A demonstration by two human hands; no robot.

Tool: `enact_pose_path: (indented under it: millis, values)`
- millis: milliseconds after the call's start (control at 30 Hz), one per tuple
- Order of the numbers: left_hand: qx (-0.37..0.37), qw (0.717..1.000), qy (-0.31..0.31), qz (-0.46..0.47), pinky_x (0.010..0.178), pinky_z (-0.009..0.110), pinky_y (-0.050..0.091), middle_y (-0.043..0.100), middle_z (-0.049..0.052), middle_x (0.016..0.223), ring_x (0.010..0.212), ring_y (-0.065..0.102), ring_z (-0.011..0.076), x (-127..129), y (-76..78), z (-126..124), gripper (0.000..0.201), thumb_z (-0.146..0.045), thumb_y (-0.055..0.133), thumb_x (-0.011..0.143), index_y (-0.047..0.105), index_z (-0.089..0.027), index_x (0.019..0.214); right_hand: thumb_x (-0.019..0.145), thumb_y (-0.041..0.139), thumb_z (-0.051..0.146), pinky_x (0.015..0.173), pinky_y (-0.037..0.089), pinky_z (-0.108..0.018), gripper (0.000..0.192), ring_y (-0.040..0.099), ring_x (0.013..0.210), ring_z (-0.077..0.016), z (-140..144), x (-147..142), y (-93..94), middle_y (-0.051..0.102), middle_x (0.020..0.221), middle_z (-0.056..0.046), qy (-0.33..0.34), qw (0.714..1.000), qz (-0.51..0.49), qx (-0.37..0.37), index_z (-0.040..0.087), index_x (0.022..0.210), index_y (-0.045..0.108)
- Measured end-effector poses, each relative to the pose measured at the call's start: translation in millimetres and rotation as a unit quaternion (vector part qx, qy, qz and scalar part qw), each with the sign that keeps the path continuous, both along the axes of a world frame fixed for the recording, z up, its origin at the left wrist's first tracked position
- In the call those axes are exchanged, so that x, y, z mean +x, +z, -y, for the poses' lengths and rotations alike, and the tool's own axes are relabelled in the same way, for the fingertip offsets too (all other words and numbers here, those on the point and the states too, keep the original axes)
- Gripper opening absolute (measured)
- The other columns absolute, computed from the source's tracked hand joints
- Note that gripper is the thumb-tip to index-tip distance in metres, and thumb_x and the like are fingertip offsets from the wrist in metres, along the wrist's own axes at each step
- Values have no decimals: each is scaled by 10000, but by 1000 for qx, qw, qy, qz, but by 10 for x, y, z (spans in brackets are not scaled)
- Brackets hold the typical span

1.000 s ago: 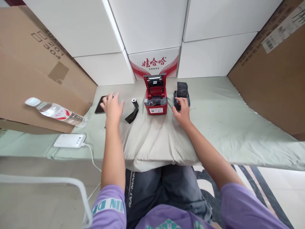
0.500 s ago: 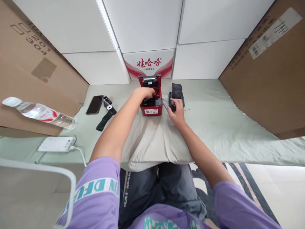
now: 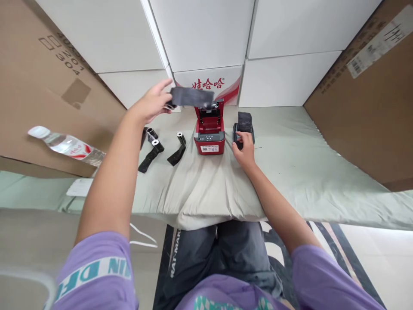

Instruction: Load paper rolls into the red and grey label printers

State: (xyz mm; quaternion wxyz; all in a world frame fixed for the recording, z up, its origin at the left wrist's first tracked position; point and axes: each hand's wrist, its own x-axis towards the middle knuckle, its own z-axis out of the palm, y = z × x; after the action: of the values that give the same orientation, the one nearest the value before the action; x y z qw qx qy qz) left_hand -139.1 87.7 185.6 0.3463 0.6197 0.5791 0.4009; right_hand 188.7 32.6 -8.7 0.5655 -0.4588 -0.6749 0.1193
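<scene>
A small red printer stands on the pale green cloth with its lid open. My left hand is raised above and to its left, pinching one end of a dark paper roll strip that stretches toward the lid. My right hand rests on a dark grey device just right of the printer. Two small rolls with dark strips trailing lie on the cloth left of the printer, the other roll further left.
White boxes are stacked at the back, one with red print. Brown cardboard boxes flank both sides. A water bottle lies at left, with a white power bank and cable below it.
My left hand went from the cloth into the open printer, then lifted up and left holding a dark strip. My right hand stayed on the grey device.
</scene>
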Motion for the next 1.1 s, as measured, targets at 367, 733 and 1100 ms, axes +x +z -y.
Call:
enact_pose_path:
  millis: [367, 733, 1100]
  values:
    - [-3, 925, 239, -296, 990, 405, 527, 739, 97, 1157, 1107, 689, 281, -508, -1077, -5, 413, -392, 814, 749, 661, -211, 1088, 842, 588, 233, 923, 560, -460, 375, 621, 916, -238, -52, -9, -35, 586, 1183, -122, 1, 1000, 3, -11, 230, 1215, 619]
    - [23, 861, 169, -478, 1084, 496, 445, 538, 176, 1494, 1359, 535, 365, -243, -948, 101, 578, -287, 689, 802, 577, -216, 1365, 854, 587, 227, 890, 576, -445, 371, 627, 903, -227, -71, 18, -47, 582, 1194, -124, 5, 1000, 0, -9, 233, 1224, 614]
    - [31, 912, -39, -407, 976, 401, 531, 794, 77, 1121, 1084, 717, 312, -60, -938, 112, 392, -294, 672, 751, 786, -259, 1125, 848, 576, 211, 893, 571, -440, 371, 622, 884, -221, -65, 22, -35, 578, 1176, -117, 4, 1000, -5, -16, 229, 1217, 609]
